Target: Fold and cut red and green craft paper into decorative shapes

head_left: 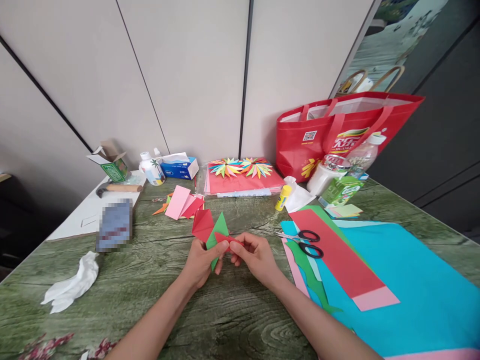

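Note:
Both hands meet over the middle of the table. My left hand (199, 264) is closed around a green and red folded paper (218, 229), its green point sticking up and a red flap (203, 225) leaning out to the left. With thumb and fingers, my right hand (257, 255) pinches a narrow red fold (222, 237) of paper against the green part. Whether the red and green parts are joined I cannot tell. Beyond the hands lie pink and red paper pieces (178, 202). To the right, scissors (310, 243) with black handles rest on coloured paper strips.
Blue sheets (408, 270) and a red strip (337, 250) cover the table's right. A yellow glue stick (283, 198), a milk-white jar (323, 179) and a red bag (300, 145) stand behind. Folded paper stars (227, 168) lie at the back. Left are a hammer (122, 187) and crumpled tissue (73, 285).

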Demonstrator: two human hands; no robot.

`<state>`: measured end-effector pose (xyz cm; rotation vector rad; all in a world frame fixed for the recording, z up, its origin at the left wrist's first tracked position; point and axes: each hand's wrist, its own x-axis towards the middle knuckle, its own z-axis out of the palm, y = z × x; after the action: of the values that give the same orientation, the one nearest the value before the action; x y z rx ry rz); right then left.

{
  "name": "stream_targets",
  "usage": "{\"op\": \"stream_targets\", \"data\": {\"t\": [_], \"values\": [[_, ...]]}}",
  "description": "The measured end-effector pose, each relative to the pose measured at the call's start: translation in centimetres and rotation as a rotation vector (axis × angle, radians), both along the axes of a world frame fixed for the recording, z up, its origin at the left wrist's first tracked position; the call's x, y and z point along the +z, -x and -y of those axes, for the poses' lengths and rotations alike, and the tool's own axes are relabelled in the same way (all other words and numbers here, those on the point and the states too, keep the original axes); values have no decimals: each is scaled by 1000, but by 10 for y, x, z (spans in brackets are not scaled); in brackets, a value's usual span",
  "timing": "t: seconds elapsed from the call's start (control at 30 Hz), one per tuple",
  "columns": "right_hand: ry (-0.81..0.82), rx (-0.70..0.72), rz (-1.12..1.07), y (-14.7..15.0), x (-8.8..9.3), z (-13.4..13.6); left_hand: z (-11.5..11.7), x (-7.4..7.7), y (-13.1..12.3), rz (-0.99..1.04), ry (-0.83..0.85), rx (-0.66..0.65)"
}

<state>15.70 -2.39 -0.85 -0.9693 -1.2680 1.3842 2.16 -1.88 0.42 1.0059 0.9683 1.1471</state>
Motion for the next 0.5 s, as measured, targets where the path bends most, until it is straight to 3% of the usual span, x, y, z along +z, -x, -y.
{"op": "stream_targets", "data": {"t": [0.1, 0.23, 0.3, 0.37, 0.5], "values": [[-141, -24, 177, -2, -1, 2, 1, 0, -1, -16, -6, 7], [-538, -72, 597, -10, -5, -1, 0, -1, -1, -44, -1, 35], [-652, -81, 726, -12, -8, -3, -1, -2, -1, -53, 24, 40], [-676, -81, 752, -13, -9, -4, -2, -3, 1, -39, 41, 16], [-589, -45, 597, -11, -2, -2, -3, -1, 10, 34, 33, -137]]}}
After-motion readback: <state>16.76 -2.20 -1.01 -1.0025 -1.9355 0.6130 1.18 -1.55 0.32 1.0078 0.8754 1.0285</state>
